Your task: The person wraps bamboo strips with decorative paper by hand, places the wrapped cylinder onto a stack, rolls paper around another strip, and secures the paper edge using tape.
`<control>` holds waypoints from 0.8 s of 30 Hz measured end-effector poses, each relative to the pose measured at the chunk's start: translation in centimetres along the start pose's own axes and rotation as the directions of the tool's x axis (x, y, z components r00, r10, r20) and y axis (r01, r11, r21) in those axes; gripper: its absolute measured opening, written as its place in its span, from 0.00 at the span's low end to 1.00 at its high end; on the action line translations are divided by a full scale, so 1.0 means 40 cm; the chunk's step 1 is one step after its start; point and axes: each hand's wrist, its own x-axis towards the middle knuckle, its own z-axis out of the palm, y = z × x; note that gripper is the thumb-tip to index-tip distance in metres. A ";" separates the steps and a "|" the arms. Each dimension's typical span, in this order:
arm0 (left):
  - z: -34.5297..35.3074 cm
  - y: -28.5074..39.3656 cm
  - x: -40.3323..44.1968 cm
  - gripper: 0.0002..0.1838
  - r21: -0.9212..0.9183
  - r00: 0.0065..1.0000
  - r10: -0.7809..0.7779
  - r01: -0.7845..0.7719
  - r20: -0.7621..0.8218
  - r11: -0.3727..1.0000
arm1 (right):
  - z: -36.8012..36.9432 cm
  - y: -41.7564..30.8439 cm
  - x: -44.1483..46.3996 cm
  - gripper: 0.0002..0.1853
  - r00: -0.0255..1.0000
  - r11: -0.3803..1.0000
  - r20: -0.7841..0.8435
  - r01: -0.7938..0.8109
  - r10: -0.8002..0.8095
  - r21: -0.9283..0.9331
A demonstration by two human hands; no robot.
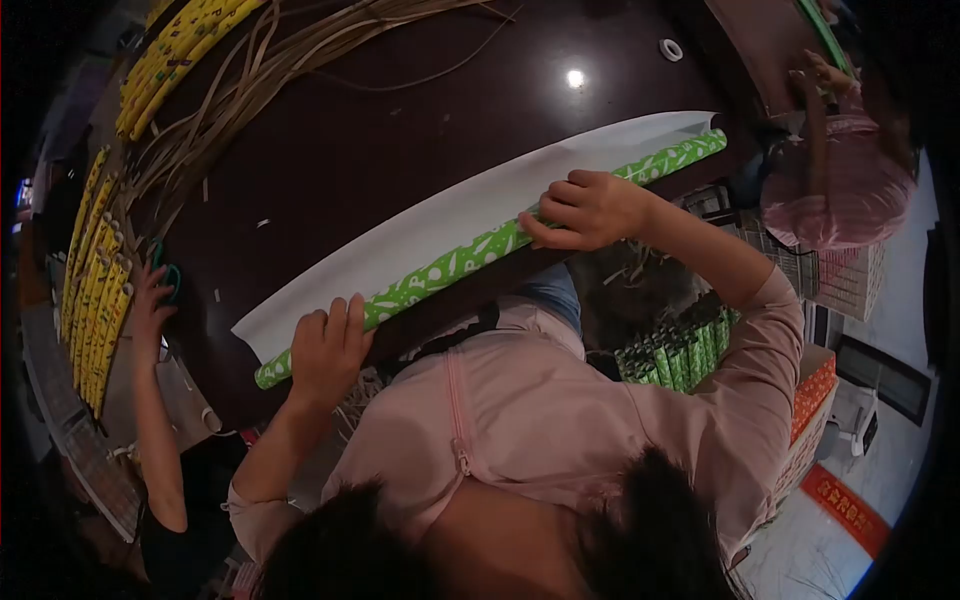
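A roll of green wrapping paper [440, 272] with a white pattern lies slantwise along the near edge of the dark table. Behind the roll its sheet's white underside [400, 232] faces up, curling at the far edge. My left hand [330, 350] bends its fingers over the roll near its left end. Right of the roll's middle, my right hand [592, 210] grips it with curled fingers, the thumb side low against the paper. Both palms are hidden from the camera.
Brown strips [240, 95] lie across the table's far left, beside yellow patterned rolls [180, 65]. At left, a co-worker's hand [150, 300] touches green-handled scissors [170, 284]. A tape ring [670, 50] sits at the back. Another person [840, 180] works at right. Green rolls [680, 350] stand below.
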 end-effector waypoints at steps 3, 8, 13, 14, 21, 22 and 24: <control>0.005 -0.004 0.003 0.26 0.033 0.992 0.006 -0.002 -0.124 0.999 | 0.004 -0.002 0.005 0.18 1.000 1.000 -0.001 -0.016 0.016 0.005; 0.001 -0.020 0.012 0.30 -0.194 0.998 -0.012 -0.001 -0.064 0.981 | 0.008 0.007 0.005 0.19 1.000 1.000 -0.004 -0.002 0.002 0.000; -0.043 -0.053 -0.004 0.31 -0.433 0.997 -0.063 0.039 -0.041 0.901 | 0.001 0.011 0.004 0.18 1.000 0.999 0.009 0.010 -0.011 0.032; -0.051 -0.067 -0.024 0.31 -0.506 0.994 -0.106 0.097 0.010 0.857 | 0.000 0.012 0.002 0.17 1.000 0.998 0.020 0.011 -0.013 0.057; -0.060 -0.142 -0.133 0.28 -0.867 0.922 -0.386 0.225 0.042 0.445 | -0.003 0.019 0.006 0.19 0.998 0.993 -0.042 0.055 -0.050 0.108; -0.084 -0.146 -0.119 0.31 -0.886 0.913 -0.394 0.267 0.106 0.380 | -0.004 0.021 0.007 0.18 0.999 0.990 -0.026 0.044 -0.041 0.134; -0.063 -0.178 -0.129 0.31 -0.904 0.916 -0.394 0.230 0.076 0.360 | 0.002 0.022 0.014 0.17 0.999 0.985 -0.030 0.043 -0.039 0.170</control>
